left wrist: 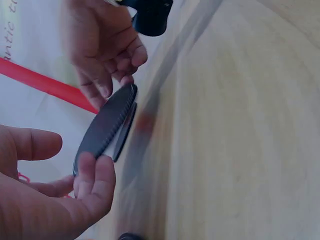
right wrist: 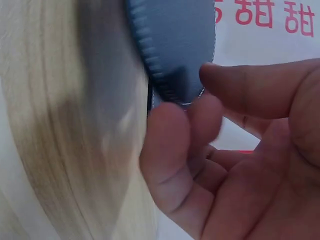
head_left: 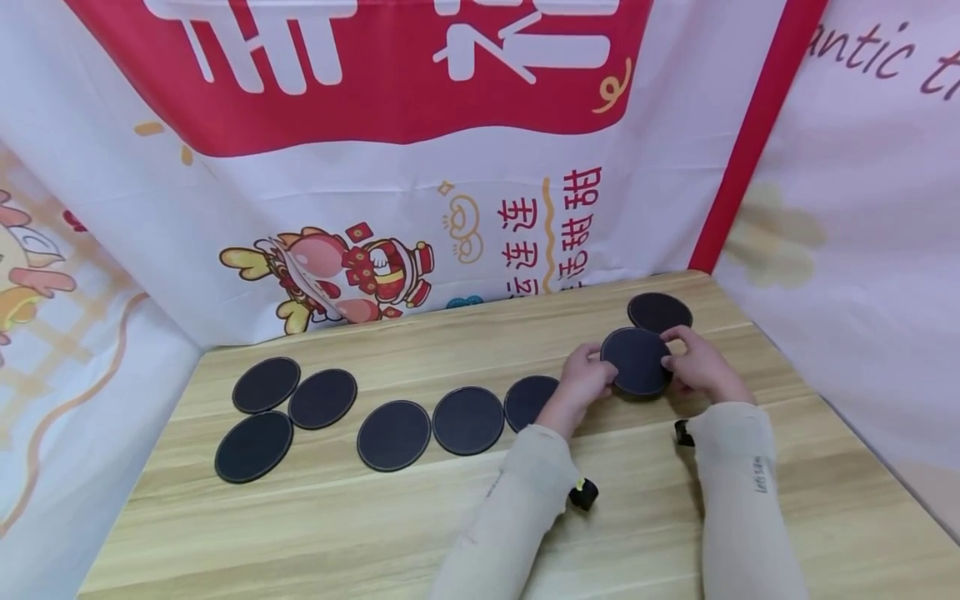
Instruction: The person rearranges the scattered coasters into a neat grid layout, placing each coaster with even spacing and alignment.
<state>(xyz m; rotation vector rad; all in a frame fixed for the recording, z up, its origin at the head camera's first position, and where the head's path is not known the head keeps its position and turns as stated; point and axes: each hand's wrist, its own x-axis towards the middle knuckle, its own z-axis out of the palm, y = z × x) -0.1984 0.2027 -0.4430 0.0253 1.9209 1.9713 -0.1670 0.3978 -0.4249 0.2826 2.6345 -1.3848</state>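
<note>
Disc (head_left: 636,361) held above table (head_left: 337,533), right of centre

Left hand (head_left: 581,387): fingertips grasping the disc's left edge. Right hand (head_left: 703,367): pinching the right edge, thumb on the upper face. Left wrist view shows the disc tilted, clear of the wood. Back disc (head_left: 660,311) lies on the table toward the right of the frame, partly hidden by the held one. Table also bears a row of three (head_left: 468,421) mid-frame and a cluster of three (head_left: 322,398) at left.
</note>
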